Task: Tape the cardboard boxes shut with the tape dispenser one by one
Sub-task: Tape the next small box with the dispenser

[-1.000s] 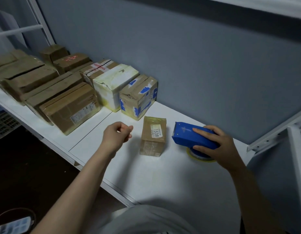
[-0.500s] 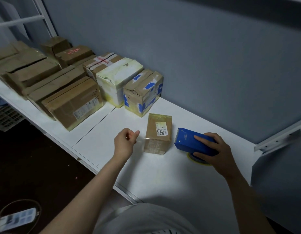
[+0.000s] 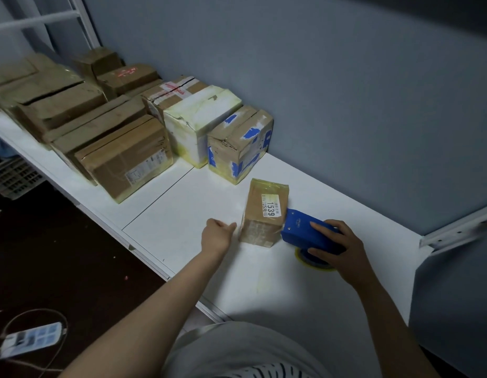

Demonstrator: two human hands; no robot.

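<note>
A small brown cardboard box with a white "1539" label lies on the white table. My right hand grips the blue tape dispenser, whose front end touches the box's near right corner. The yellowish tape roll shows under the dispenser. My left hand sits just left of the box with its fingers curled, pinching what looks like the end of a clear tape strip stretched across the box's near face.
Several more cardboard boxes stand in rows along the grey wall to the left, the nearest one patched with blue tape. A white metal bracket juts out at the right. A power strip lies on the dark floor.
My right hand has slid the dispenser left until it meets the small box. My left hand has moved right, closer to the box's left side.
</note>
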